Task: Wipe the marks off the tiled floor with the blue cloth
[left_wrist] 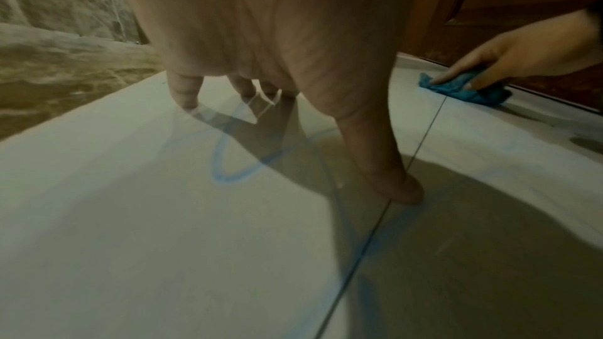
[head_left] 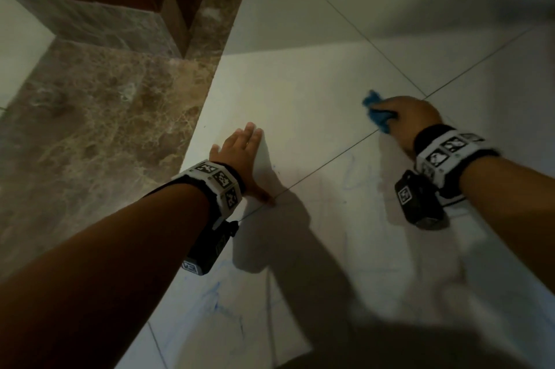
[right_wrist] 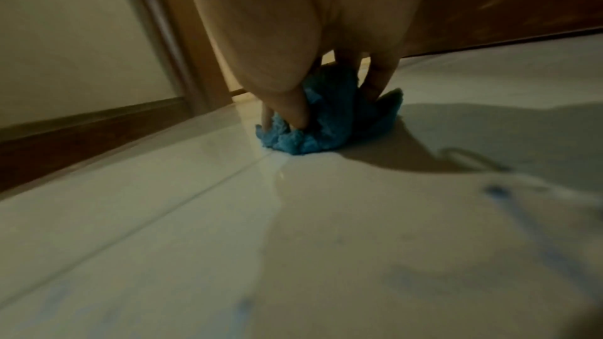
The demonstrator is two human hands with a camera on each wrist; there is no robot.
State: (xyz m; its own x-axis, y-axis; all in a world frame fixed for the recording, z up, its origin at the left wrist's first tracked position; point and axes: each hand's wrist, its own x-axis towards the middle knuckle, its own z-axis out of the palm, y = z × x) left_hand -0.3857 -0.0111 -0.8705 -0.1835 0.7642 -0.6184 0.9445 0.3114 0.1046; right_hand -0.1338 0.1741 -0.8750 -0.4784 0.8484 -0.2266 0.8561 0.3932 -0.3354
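Crumpled blue fabric cloth [head_left: 379, 112] is gripped by right hand [head_left: 411, 119] on the glossy white tiled floor [head_left: 315, 92] by a grout line, left hand [head_left: 240, 155] braced flat with fingers spread; firm overlapping strokes are advised toward the faint blue scribble marks [left_wrist: 228, 164].

The pale tiled floor [head_left: 315, 92] carries my left hand [head_left: 243, 149], flat with fingers spread, thumb tip at a grout line. My right hand [head_left: 411, 119] presses the bunched blue cloth [head_left: 377, 112] onto it. Blue marks [left_wrist: 228, 161] lie on the tiles; some look smeared, maybe wet. A brown marble strip [head_left: 99, 116] borders it.
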